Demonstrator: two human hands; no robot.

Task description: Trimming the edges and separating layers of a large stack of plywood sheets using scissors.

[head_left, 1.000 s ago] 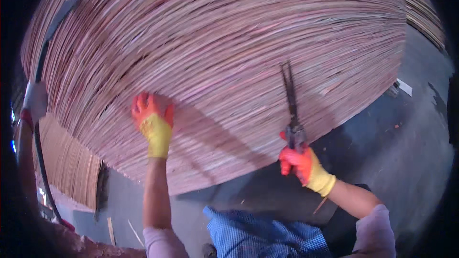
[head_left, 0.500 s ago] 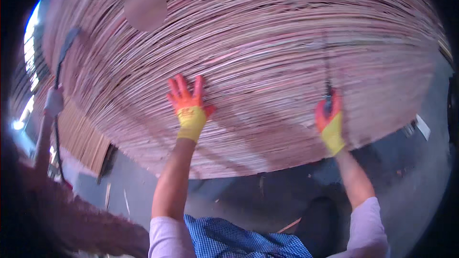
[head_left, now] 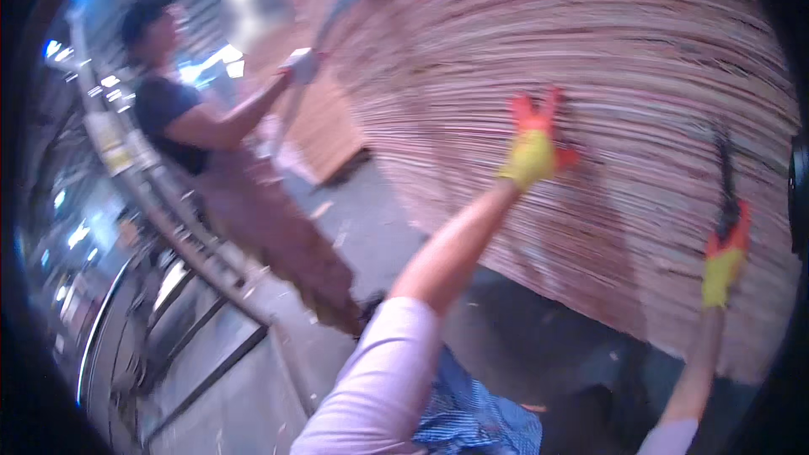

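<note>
We face a tall stack (head_left: 607, 101) of thin pinkish sheets, its layered edge filling most of the view and bending with the lens. The edge looks fairly even where we can see it, though the picture is blurred and we cannot tell whether any single sheet stands proud. To our left a co-worker (head_left: 219, 168) in a dark shirt and brown apron stands on the grey floor (head_left: 362, 211), a gloved hand raised to a long pole-like tool (head_left: 324, 50) that leans against the stack's far corner. Behind that person runs a curved metal rail (head_left: 168, 227). Our left hand (head_left: 533, 145), in a yellow glove with orange fingers, is spread flat against the edge of the stack, fingers splayed and holding nothing. Our right hand (head_left: 725, 263), gloved the same way, is clenched around the handles of dark pliers (head_left: 723, 185), which point upward with their tip touching or just beside the sheet edges; we cannot tell whether the tip grips anything. As a judgement, the work on the stack's edge looks under way rather than finished: one hand braces, the other has the tool at the sheets, and nothing shows a sheet pulled free or any piece set aside.
</note>
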